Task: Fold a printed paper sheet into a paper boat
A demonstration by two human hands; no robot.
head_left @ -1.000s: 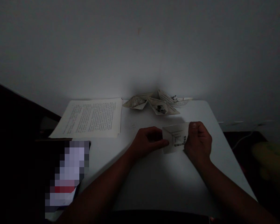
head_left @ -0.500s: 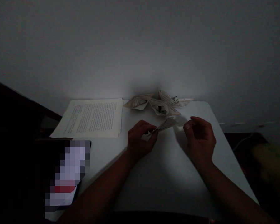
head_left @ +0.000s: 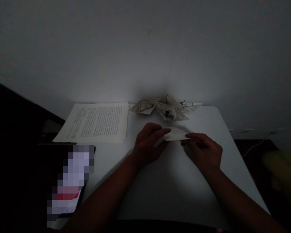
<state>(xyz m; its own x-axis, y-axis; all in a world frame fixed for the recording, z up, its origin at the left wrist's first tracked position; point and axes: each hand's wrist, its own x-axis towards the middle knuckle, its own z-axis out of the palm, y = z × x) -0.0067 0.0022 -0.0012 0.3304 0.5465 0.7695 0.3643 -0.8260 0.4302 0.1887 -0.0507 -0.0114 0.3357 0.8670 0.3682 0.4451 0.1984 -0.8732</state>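
Note:
A small folded piece of printed paper (head_left: 176,133) is held above the table between both hands. My left hand (head_left: 151,142) pinches its left end, thumb below and fingers above. At its right end, my right hand (head_left: 205,149) grips the edge between thumb and fingertips. Just beyond the paper stand folded paper boats made of printed pages: one on the left (head_left: 143,106), one in the middle (head_left: 171,111) and one behind to the right (head_left: 184,105). Crumpled-looking paper shows inside the boats.
A stack of printed sheets (head_left: 97,123) lies at the table's back left. A phone with a lit, pixelated screen (head_left: 71,184) rests at the left edge. The white table (head_left: 165,194) stands against a grey wall. A yellow thing (head_left: 281,171) and a pale cable (head_left: 253,147) are beyond the right edge.
My right hand has moved left and taken hold of the paper's right end. The paper has turned from a slanted, edge-on pose to nearly level, with its printed face showing.

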